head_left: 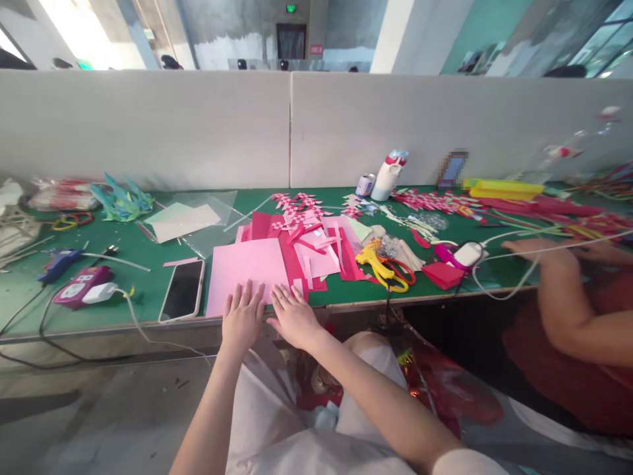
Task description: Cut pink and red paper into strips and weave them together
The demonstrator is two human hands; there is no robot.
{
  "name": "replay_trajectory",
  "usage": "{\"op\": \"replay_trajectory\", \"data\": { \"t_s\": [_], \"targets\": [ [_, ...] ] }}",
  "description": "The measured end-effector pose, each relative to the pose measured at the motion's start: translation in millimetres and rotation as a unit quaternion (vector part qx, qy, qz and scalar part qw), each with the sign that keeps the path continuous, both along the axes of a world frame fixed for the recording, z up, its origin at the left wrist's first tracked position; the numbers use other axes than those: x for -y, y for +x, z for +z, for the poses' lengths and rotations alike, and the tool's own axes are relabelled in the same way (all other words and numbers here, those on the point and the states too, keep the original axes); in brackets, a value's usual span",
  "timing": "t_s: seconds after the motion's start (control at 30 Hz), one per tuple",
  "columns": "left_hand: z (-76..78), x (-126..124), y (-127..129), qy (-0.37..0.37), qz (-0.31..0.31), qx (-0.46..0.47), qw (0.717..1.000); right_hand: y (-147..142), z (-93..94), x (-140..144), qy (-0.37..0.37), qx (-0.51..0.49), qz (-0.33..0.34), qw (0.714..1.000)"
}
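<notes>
Pink paper [247, 270], both hands' fingers [247, 297] spread flat (touching its near edge)

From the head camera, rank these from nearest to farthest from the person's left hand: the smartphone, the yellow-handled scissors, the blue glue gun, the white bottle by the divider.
From the left hand:
1. Smartphone, just to its left at the table's near edge.
2. Yellow-handled scissors, off to the right, past the right hand.
3. Blue glue gun, far left on the green mat.
4. White bottle, back right against the divider.
</notes>
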State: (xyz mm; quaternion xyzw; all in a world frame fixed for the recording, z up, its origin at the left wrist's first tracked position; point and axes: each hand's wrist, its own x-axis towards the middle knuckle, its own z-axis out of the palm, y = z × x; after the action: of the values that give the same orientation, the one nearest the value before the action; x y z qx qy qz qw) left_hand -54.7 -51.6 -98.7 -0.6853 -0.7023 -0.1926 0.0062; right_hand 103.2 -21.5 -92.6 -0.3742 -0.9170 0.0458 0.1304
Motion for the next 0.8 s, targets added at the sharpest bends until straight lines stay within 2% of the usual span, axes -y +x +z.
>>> {"op": "replay_trajectory", "data": {
  "t_s": [0.1, 0.23, 0.3, 0.4, 0.57, 0.67, 0.8],
  "targets": [
    [3.9, 0, 0, -0.017, -0.001, -0.049, 0.999, 4, 0.2, 6, -0.009, -0.010, -0.008, 1.000],
    [8.0, -1, 2, -0.029, 0.003, -0.061, 0.998, 18, 15.9, -6, -0.038, -0.045, 0.031, 0.998],
    [9.8, -1, 2, -0.032, 0.006, -0.059, 0.998, 32, 25.6, -19, -0.041, -0.085, 0.002, 0.996],
    [12.6, -3, 3, -0.046, 0.015, -0.047, 0.998, 56, 33.8, -40, -0.033, -0.103, -0.095, 0.990],
    [17.6, -7, 13, -0.045, 0.034, -0.033, 0.998, 83, 30.2, -54, -0.021, -0.098, -0.142, 0.985],
    [20.8, -9, 23, -0.014, 0.029, -0.020, 0.999, 84, 27.0, -49, -0.015, -0.090, -0.140, 0.986],
    [25.2, -10, 36, 0.023, -0.015, 0.004, 1.000, 82, 25.4, -40, 0.015, -0.062, -0.112, 0.992]
  ]
}}
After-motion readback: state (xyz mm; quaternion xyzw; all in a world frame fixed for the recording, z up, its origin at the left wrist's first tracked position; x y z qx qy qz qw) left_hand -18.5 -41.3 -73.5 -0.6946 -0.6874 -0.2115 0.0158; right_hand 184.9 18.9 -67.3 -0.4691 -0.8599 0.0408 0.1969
